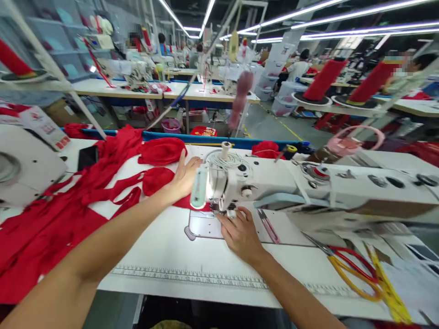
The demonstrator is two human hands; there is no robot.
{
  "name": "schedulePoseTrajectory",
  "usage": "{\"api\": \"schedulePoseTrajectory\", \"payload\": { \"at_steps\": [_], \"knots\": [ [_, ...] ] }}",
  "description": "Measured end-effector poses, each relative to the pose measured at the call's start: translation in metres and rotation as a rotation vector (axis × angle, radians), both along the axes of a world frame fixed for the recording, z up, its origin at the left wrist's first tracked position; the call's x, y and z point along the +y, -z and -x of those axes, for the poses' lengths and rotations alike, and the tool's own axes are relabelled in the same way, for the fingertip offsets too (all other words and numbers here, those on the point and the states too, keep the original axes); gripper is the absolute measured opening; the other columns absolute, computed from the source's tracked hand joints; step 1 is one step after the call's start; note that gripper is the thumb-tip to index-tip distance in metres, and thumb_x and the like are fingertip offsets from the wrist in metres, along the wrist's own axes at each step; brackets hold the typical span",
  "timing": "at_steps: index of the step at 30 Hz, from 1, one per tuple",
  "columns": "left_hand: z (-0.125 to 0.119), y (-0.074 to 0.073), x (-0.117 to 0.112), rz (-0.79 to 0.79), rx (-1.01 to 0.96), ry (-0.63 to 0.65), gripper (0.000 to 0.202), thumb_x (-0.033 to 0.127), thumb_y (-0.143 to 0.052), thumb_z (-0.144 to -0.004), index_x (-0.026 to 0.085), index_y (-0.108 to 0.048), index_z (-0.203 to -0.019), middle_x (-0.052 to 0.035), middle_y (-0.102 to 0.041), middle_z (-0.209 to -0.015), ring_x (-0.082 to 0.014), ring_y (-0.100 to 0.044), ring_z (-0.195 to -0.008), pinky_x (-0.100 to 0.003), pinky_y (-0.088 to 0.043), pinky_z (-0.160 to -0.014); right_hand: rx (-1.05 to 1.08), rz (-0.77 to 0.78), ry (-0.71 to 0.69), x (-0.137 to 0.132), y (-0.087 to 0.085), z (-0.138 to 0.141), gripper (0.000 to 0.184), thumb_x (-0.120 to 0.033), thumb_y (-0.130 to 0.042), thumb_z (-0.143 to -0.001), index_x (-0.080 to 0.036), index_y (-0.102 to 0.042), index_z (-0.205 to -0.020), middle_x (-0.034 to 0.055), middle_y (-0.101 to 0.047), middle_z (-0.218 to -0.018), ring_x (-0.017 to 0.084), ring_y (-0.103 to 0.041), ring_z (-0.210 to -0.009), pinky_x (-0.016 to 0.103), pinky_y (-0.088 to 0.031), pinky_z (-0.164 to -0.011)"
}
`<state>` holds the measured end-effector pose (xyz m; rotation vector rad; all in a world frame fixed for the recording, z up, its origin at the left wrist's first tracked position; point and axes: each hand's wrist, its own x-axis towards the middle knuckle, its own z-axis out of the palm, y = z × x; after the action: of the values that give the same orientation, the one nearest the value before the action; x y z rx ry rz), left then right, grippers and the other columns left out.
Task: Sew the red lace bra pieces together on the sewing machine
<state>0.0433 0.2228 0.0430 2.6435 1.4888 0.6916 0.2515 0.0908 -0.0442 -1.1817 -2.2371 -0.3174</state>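
Note:
A white sewing machine (274, 178) stands before me, its lit needle head in the middle of the view. Behind and left of that head, my left hand (187, 177) lies on red fabric (159, 180) with its thumb raised and fingers stretched; the fingertips pass partly behind the machine. The fabric runs to the metal needle plate (206, 227). Close by the presser foot, my right hand (242, 233) has bent fingers drawn together at the needle area. Whatever they pinch is too small to make out. Pink-handled thread snips (269, 227) lie just right of this hand.
A heap of red fabric pieces (68, 224) covers the table's left side, near a dark phone (88, 157). On the right lie scissors (356, 272) and a yellow tape measure (387, 288). Red thread cones (325, 80) stand behind the machine. People work at tables farther back.

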Motion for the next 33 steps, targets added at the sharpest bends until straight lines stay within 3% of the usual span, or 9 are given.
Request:
{"api": "schedulePoseTrajectory", "payload": {
  "at_steps": [2,4,8,12,15,19,26,29,33],
  "knots": [
    [0.019,0.008,-0.004,-0.009,0.029,-0.046,0.029,0.011,-0.047,-0.092,0.019,-0.066,-0.113,-0.0093,-0.064,-0.121,-0.0270,-0.054,-0.121,-0.055,-0.026,-0.117,0.010,0.003,-0.017,0.000,0.001,0.000,0.031,-0.010,-0.045,-0.096,-0.018,-0.072,-0.109,0.0032,-0.063,-0.078,0.018,-0.054,-0.081,0.041,-0.036,-0.102],
    [0.048,0.016,-0.016,0.005,0.047,-0.092,0.028,0.014,-0.045,-0.094,0.017,-0.068,-0.110,-0.0115,-0.066,-0.114,-0.0273,-0.058,-0.113,-0.051,-0.040,-0.108,0.022,0.012,-0.036,0.001,0.002,-0.001,0.033,-0.008,-0.044,-0.096,-0.019,-0.072,-0.110,0.0033,-0.064,-0.078,0.018,-0.055,-0.080,0.042,-0.036,-0.102],
    [0.104,0.027,-0.045,0.080,0.078,-0.044,0.019,0.026,-0.054,-0.093,0.023,-0.071,-0.101,-0.0036,-0.069,-0.104,-0.0204,-0.063,-0.100,-0.033,-0.053,-0.091,0.033,0.011,-0.050,0.002,0.005,0.001,0.034,-0.008,-0.044,-0.097,-0.020,-0.072,-0.112,0.0039,-0.065,-0.078,0.019,-0.057,-0.081,0.042,-0.036,-0.101],
    [0.136,0.032,-0.034,0.049,0.071,-0.180,0.029,0.022,-0.043,-0.098,0.020,-0.067,-0.114,-0.0084,-0.067,-0.114,-0.0233,-0.060,-0.111,-0.039,-0.049,-0.099,0.033,-0.009,-0.047,0.003,0.006,0.004,0.034,-0.009,-0.041,-0.099,-0.017,-0.073,-0.108,0.0044,-0.066,-0.077,0.018,-0.059,-0.079,0.041,-0.036,-0.101],
    [0.143,0.032,-0.002,0.032,0.103,-0.285,0.025,0.022,-0.048,-0.098,0.018,-0.065,-0.116,-0.0105,-0.064,-0.119,-0.0274,-0.056,-0.117,-0.050,-0.046,-0.102,0.028,-0.016,-0.045,0.001,0.005,0.006,0.035,-0.010,-0.039,-0.100,-0.016,-0.073,-0.106,0.0049,-0.067,-0.078,0.018,-0.059,-0.076,0.042,-0.036,-0.100],
    [0.137,0.033,0.033,0.063,0.188,-0.300,0.033,0.035,-0.062,-0.095,0.018,-0.060,-0.123,-0.0098,-0.059,-0.131,-0.0261,-0.058,-0.118,-0.051,-0.048,-0.100,-0.001,-0.026,-0.043,-0.001,0.003,0.008,0.038,-0.007,-0.037,-0.099,-0.017,-0.073,-0.107,0.0052,-0.070,-0.084,0.019,-0.062,-0.079,0.041,-0.036,-0.100],
    [0.120,0.039,0.036,0.069,0.250,-0.262,0.034,0.036,-0.061,-0.096,0.020,-0.059,-0.126,-0.0105,-0.057,-0.134,-0.0255,-0.058,-0.117,-0.049,-0.050,-0.099,0.013,-0.061,-0.053,0.001,0.002,0.006,0.038,-0.009,-0.036,-0.099,-0.016,-0.072,-0.104,0.0044,-0.067,-0.079,0.018,-0.060,-0.074,0.040,-0.040,-0.094],
    [0.124,0.027,0.036,0.042,0.246,-0.257,0.032,0.035,-0.060,-0.096,0.020,-0.060,-0.124,-0.0103,-0.057,-0.135,-0.0251,-0.058,-0.118,-0.049,-0.050,-0.100,0.036,-0.042,-0.062,0.000,0.003,0.005,0.038,-0.010,-0.035,-0.100,-0.017,-0.072,-0.105,0.0048,-0.067,-0.079,0.018,-0.059,-0.074,0.041,-0.040,-0.093],
    [0.144,-0.004,0.042,0.008,0.218,-0.382,0.034,0.035,-0.060,-0.096,0.020,-0.059,-0.127,-0.0107,-0.055,-0.138,-0.0265,-0.056,-0.121,-0.051,-0.049,-0.101,0.013,-0.038,-0.106,0.000,0.003,0.002,0.041,-0.009,-0.034,-0.100,-0.020,-0.072,-0.110,0.0055,-0.068,-0.082,0.019,-0.060,-0.077,0.041,-0.041,-0.091]
  ]
}}
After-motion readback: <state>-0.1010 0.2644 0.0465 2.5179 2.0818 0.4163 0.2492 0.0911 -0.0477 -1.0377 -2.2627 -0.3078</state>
